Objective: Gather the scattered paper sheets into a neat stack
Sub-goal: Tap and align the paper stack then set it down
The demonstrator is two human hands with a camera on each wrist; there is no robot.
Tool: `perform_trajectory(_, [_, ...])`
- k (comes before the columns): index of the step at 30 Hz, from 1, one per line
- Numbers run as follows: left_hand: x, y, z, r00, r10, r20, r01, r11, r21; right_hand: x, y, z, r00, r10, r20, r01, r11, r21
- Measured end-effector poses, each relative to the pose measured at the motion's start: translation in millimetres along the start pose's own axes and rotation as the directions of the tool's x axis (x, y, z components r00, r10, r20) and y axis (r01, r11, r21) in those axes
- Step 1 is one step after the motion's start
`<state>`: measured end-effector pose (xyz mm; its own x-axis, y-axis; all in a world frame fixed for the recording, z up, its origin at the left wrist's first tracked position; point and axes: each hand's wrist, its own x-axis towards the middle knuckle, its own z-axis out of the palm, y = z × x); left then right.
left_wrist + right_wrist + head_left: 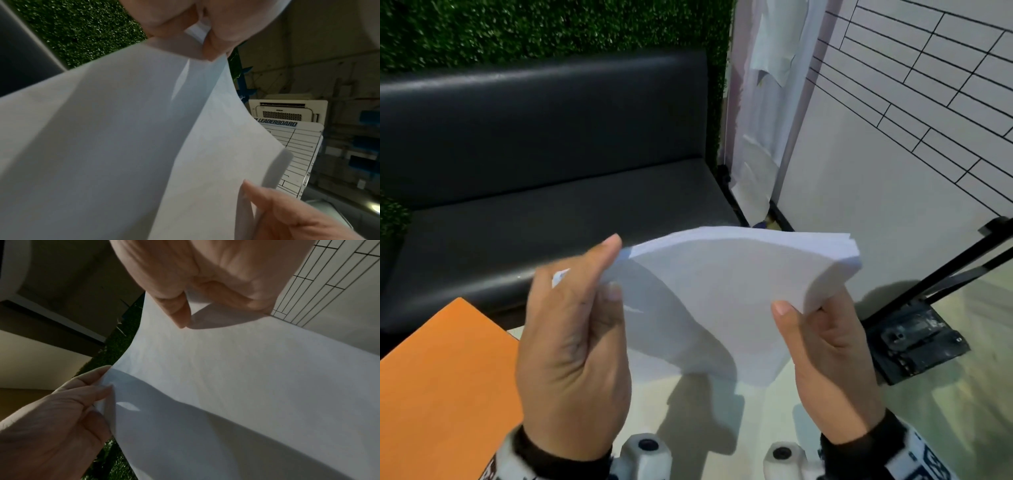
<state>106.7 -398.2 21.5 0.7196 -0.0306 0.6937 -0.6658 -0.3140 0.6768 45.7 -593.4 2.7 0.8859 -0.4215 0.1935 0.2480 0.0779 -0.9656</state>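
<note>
Progress. The sheets [722, 294] are gathered into one bundle, held in the air between both hands above a pale floor, beside an orange bench [445, 383] and in front of a dark sofa [544, 144]. The left hand [571, 339] pinches the bundle's left edge, thumb over it and the fingers curled behind. The right hand [825, 359] grips the right side, thumb on the near face and the fingers wrapped behind. No loose sheet shows on the bench, sofa or floor in view. The bundle bows upward, and its far right corner fans slightly, so the edges are not yet flush. By judgement, collecting is done; squaring the edges and setting the stack down remain.

Views compared. The head view alone shows the whole bundle, its thickness at the fanned corner, and both grips together. The left wrist view shows what the head view hides: a gap opening between layers near the left pinch, so the sheets are not lying tight there; it also shows a board lettered LEADERBOARD [277, 124] beyond the paper. The right wrist view shows the near face lit smooth and the left hand's fingers [96, 386] pinching the far edge.
</note>
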Motion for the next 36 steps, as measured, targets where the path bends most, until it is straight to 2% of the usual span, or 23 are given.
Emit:
perform_trajectory(3, [1,-2,0,0.998,-0.070,0.007,0.070,0.993,-0.093,0,3,-3,1.000,0.023,-0.006,-0.023,1.000,-0.007])
perform_trajectory(6, [2,-8,-3,0.975,-0.223,-0.013,0.206,0.922,-0.329,1,4,-5,0.999,0.047,0.006,-0.048,0.997,0.058])
perform_trajectory(8, [1,-15,-4,0.929,-0.368,0.034,0.337,0.808,-0.483,2,4,-5,0.997,0.077,0.002,-0.077,0.993,0.094])
perform_trajectory(10, [-1,-26,-4,0.864,-0.477,0.161,0.477,0.674,-0.564,4,5,-6,0.992,0.122,0.011,-0.123,0.987,0.102])
perform_trajectory(13, [-9,-41,-2,0.755,-0.594,0.278,0.628,0.532,-0.568,5,10,-10,0.979,0.205,0.002,-0.205,0.978,0.050])
perform_trajectory(15, [-12,-49,0,0.710,-0.636,0.302,0.671,0.482,-0.563,4,13,-12,0.969,0.247,0.002,-0.247,0.969,-0.018])
perform_trajectory(18, [-19,-54,7,0.681,-0.668,0.299,0.704,0.487,-0.516,2,20,-14,0.963,0.268,-0.024,-0.269,0.955,-0.128])
perform_trajectory(21, [-23,-50,11,0.703,-0.648,0.292,0.682,0.498,-0.536,1,17,-11,0.970,0.240,-0.028,-0.241,0.954,-0.177])
perform_trajectory(24, [-24,-46,8,0.729,-0.622,0.286,0.655,0.512,-0.556,2,8,-9,0.979,0.201,0.012,-0.200,0.978,-0.065])
perform_trajectory(28, [-26,-54,4,0.725,-0.599,0.341,0.678,0.530,-0.509,1,16,-16,0.976,0.214,0.038,-0.216,0.974,0.065])
perform_trajectory(36, [-30,-60,9,0.692,-0.636,0.343,0.715,0.536,-0.448,-1,25,-18,0.971,0.237,0.001,-0.237,0.971,-0.039])
